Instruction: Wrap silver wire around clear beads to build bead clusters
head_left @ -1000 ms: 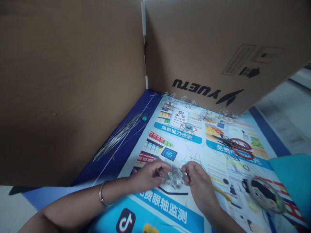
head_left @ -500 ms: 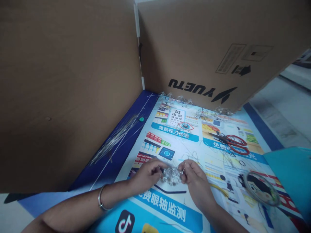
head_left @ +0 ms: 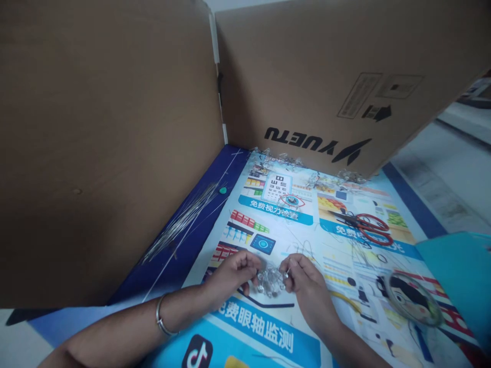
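A small cluster of clear beads (head_left: 271, 282), seemingly strung on thin wire, is held between my two hands just above the printed sheet. My left hand (head_left: 241, 273) has its fingers curled and pinches the cluster's left side. On the opposite side, my right hand (head_left: 303, 276) grips the cluster's right edge between thumb and forefinger. The fine wire itself is too small to make out in the fingers.
Red-handled scissors (head_left: 370, 227) lie to the right, near loose wire. A bundle of straight wires (head_left: 184, 220) rests along the left. Cardboard walls (head_left: 307, 76) stand behind and left. A round tape-like ring (head_left: 414, 299) and more clear bead pieces (head_left: 351, 176) are about.
My left fingers have shifted slightly on the cluster, which has turned a little. My right hand keeps nearly the same place and grip.
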A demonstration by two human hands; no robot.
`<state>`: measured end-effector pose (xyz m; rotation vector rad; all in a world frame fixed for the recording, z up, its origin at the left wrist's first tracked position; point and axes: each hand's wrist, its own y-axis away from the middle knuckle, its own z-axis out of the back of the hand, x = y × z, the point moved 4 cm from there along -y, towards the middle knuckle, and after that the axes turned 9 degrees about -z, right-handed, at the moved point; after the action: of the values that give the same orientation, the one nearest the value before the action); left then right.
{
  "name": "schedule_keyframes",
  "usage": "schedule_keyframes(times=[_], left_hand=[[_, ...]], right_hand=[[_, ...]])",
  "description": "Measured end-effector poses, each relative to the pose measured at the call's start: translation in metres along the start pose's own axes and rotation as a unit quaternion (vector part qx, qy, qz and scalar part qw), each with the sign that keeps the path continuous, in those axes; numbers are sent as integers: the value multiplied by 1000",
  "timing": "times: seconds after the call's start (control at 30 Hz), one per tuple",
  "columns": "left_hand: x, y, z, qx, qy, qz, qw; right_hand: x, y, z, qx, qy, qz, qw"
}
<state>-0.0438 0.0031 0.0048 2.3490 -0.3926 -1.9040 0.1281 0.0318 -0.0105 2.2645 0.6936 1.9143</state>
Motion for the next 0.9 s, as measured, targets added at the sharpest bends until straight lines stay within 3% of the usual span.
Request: schedule_keyframes(times=[0.2, 0.43, 0.7, 0.9], left_hand=[[2, -4, -1, 22, -12, 21, 999], [1, -10, -1, 2, -14, 8, 1000], [-15, -9, 4, -22, -3, -67, 997], [-33, -8, 1, -8, -52, -115, 992]], right_hand=[[-1, 1, -4, 22, 51, 10, 998], [1, 1, -6, 17, 105, 18, 994], [9, 0, -10, 24, 144, 14, 989], [27, -1, -16, 30, 175, 35, 984]])
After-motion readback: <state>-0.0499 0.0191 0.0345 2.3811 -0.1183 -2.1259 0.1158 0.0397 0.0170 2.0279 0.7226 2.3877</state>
